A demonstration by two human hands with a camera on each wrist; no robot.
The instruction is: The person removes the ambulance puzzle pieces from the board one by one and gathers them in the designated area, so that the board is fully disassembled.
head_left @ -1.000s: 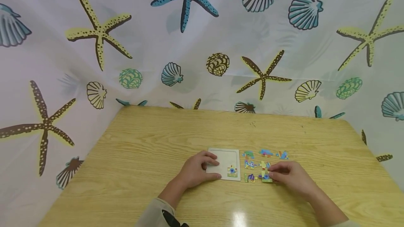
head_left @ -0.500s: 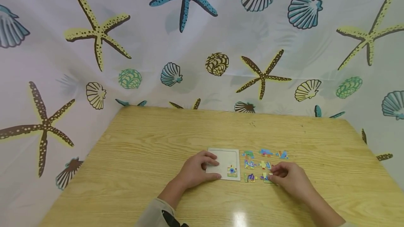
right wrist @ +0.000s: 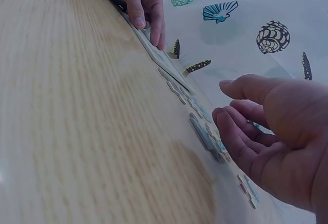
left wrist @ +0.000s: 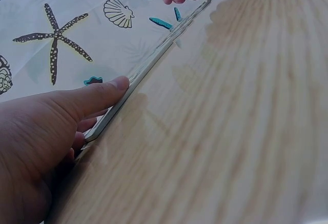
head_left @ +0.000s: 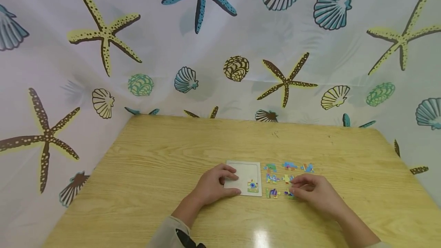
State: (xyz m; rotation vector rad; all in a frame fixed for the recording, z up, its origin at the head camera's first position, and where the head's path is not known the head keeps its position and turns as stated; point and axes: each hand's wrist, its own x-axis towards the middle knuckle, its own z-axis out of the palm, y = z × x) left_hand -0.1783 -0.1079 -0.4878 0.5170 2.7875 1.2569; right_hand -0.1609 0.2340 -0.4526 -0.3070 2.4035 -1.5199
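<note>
A square puzzle tray [head_left: 237, 162] lies flat on the table, with one puzzle piece [head_left: 253, 186] in its lower right corner. My left hand [head_left: 216, 186] holds the tray by its left side; the left wrist view shows the thumb on the tray's near edge [left wrist: 148, 69] and the other fingers behind. Right of the tray lie several loose puzzle pieces [head_left: 273, 193] in rows. Over the nearest right piece [head_left: 288, 193], which it partly covers, is my right hand [head_left: 318, 194]. In the right wrist view its thumb and fingers stand apart with nothing between them.
A wooden table [head_left: 165, 144] carries everything. Behind it and along the sides hangs a white curtain [head_left: 213, 49] printed with starfish and shells. More loose pieces [head_left: 289, 166] form the far row beyond my right hand.
My right hand has shifted slightly left and now covers more of the nearest right piece. The left hand stays on the tray. The head view has tilted a little.
</note>
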